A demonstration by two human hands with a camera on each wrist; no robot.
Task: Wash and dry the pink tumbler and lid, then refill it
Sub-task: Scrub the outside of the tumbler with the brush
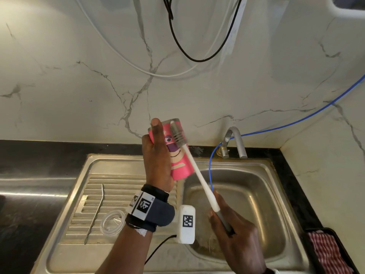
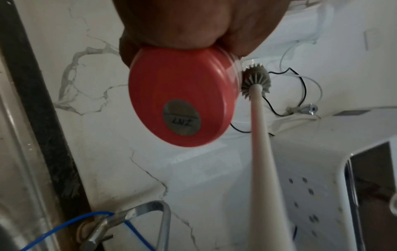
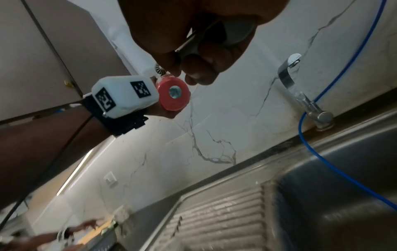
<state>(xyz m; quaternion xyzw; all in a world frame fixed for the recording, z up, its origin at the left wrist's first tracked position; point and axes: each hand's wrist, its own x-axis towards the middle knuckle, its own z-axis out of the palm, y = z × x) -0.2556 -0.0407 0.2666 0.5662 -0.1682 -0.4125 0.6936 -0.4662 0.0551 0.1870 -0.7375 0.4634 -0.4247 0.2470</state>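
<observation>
Tumbler: the pink cylindrical metal tumbler with a cartoon face [image 1: 176, 155] is held up over the steel sink [image 1: 256, 194], tilted, steel rim up.
Left hand: the left hand [image 1: 158, 161] is wrapped round the tumbler's side, thumb laid along it.
Brush: the grey bristle head of a long white-handled bottle brush [image 1: 178, 136] is pressed against the tumbler's outside near the rim.
Right hand: the right hand [image 1: 235, 230] is curled round the brush's grey handle end.
Drainboard: a bent metal straw [image 1: 94, 212] and a clear plastic ring-shaped lid [image 1: 112, 222] are lying just beside each other on the ribbed part.
Right tabletop: a red-and-white checked cloth [image 1: 327, 252] is sat in a black tray.
</observation>
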